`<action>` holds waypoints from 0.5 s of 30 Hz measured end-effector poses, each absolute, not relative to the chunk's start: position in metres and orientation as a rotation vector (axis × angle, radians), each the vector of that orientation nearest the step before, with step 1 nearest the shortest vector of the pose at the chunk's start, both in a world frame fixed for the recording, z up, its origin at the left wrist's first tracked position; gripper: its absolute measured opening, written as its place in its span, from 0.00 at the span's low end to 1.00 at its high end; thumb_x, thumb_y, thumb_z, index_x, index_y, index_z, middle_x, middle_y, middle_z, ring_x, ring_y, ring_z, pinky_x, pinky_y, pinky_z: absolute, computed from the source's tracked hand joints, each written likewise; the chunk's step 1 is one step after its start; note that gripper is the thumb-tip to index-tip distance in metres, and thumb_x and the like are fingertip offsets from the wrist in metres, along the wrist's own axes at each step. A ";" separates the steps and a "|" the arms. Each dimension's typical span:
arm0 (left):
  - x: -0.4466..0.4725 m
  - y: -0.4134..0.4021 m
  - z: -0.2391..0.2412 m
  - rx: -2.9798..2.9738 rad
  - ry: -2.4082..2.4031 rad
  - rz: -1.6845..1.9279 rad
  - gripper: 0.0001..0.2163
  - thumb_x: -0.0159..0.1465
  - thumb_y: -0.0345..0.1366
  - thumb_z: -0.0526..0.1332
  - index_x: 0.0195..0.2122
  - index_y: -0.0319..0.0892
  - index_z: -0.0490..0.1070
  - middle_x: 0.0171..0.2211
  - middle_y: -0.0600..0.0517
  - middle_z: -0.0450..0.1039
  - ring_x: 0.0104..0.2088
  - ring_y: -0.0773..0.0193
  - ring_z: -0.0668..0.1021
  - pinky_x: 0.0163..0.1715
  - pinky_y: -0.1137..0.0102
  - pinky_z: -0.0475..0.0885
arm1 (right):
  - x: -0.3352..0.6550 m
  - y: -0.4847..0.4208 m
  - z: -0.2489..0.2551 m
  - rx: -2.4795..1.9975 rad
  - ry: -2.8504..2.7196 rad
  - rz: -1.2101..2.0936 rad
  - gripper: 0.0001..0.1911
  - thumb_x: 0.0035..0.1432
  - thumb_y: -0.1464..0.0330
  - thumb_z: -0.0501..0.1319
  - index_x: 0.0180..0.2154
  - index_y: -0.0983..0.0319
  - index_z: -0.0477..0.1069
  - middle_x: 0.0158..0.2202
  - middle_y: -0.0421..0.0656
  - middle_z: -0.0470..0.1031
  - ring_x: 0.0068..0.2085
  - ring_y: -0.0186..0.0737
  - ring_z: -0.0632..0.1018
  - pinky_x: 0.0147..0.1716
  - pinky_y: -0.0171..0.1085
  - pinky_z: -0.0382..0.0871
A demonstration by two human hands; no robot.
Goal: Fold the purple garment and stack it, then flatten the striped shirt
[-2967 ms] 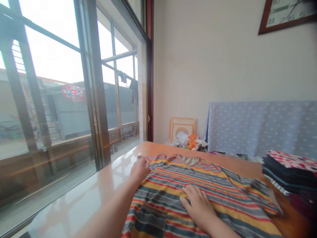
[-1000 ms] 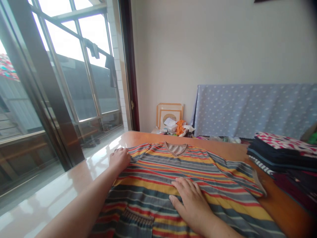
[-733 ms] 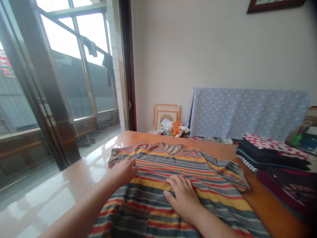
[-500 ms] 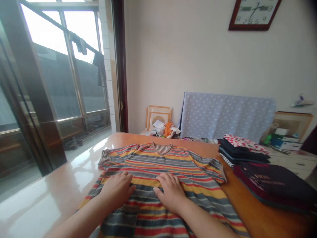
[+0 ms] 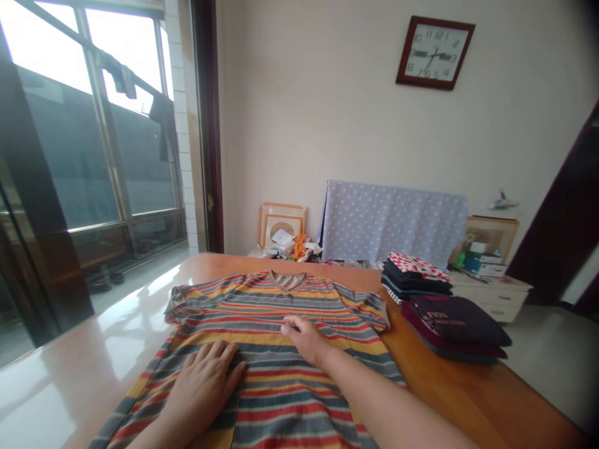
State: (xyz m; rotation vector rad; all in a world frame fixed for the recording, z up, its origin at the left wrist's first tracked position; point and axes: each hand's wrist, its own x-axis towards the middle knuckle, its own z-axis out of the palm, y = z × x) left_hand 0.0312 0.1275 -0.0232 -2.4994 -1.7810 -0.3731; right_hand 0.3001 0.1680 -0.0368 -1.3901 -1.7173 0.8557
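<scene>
A striped T-shirt (image 5: 262, 305) in red, yellow, grey and blue lies spread flat on a glossy wooden table (image 5: 468, 399), collar pointing away from me. My left hand (image 5: 203, 383) rests palm down on the shirt's lower left part, fingers stretched out. Further up, near the shirt's middle, my right hand (image 5: 306, 340) lies on the fabric with its fingers lightly curled; nothing shows in it.
Two stacks of folded clothes (image 5: 440, 299) sit on the table's right side. Behind the table are a dotted blue cloth (image 5: 393, 221), picture frames (image 5: 281, 221) and a low white cabinet (image 5: 496, 290). A large window (image 5: 93, 143) fills the left; a clock (image 5: 434, 53) hangs on the wall.
My left hand has left the shirt's left sleeve and slid down to the lower left of the shirt. My right hand has moved up the chest. The view has swung right.
</scene>
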 end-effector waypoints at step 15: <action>0.030 0.122 -0.017 -2.548 -1.779 -0.404 0.25 0.68 0.55 0.47 0.56 0.51 0.73 0.56 0.46 0.71 0.57 0.49 0.69 0.55 0.58 0.61 | 0.347 0.142 -0.007 -1.563 -1.710 0.701 0.15 0.58 0.58 0.58 0.28 0.61 0.73 0.28 0.40 0.75 0.33 0.38 0.73 0.35 0.35 0.64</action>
